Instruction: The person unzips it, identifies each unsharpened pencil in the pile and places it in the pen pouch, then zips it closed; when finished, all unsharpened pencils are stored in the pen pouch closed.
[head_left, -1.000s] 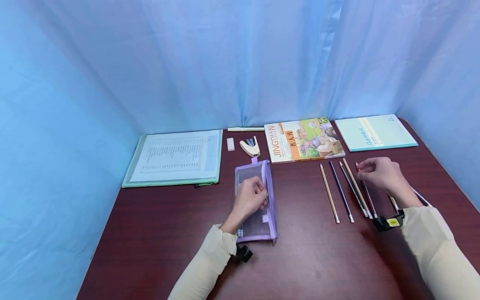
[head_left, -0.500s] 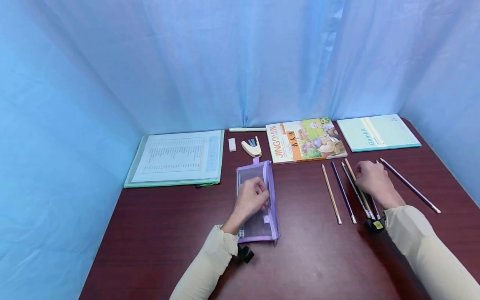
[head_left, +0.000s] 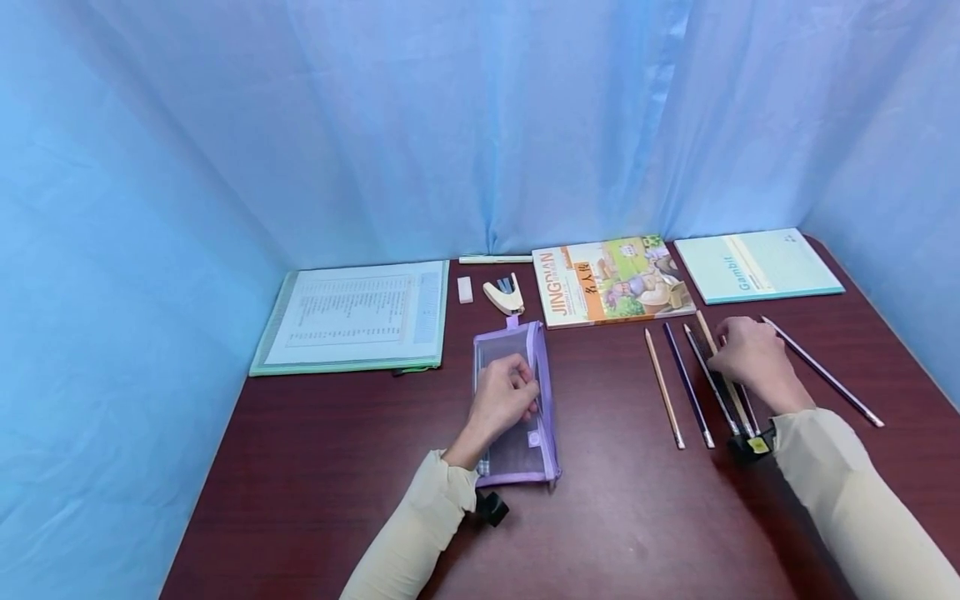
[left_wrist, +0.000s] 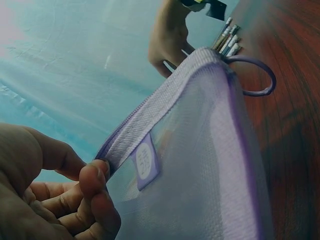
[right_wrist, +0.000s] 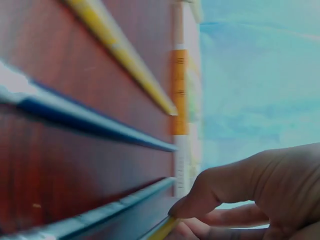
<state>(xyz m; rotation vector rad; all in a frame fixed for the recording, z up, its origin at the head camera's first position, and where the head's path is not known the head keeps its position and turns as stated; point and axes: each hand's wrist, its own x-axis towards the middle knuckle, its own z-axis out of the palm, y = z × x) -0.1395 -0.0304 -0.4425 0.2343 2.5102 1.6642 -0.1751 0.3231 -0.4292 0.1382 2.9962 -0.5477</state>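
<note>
Pencils (head_left: 688,385) lie roughly side by side on the right half of a dark red table (head_left: 337,483) in the head view, with one slanted pencil (head_left: 822,372) set apart farther right. A person's right hand (head_left: 753,358) is over the row, near a colourful magazine (head_left: 615,281); the left hand (head_left: 504,390) is at a purple mesh pouch (head_left: 517,460) near the table's middle. In the left wrist view, thumb and fingertips are pinched together on the pouch's zippered edge (left_wrist: 155,111), close to a small purple label (left_wrist: 145,162). In the right wrist view, thumb and fingers pinch a yellow pencil (right_wrist: 162,231), mostly out of sight, while a blurred blue pencil (right_wrist: 95,125) lies nearby.
</note>
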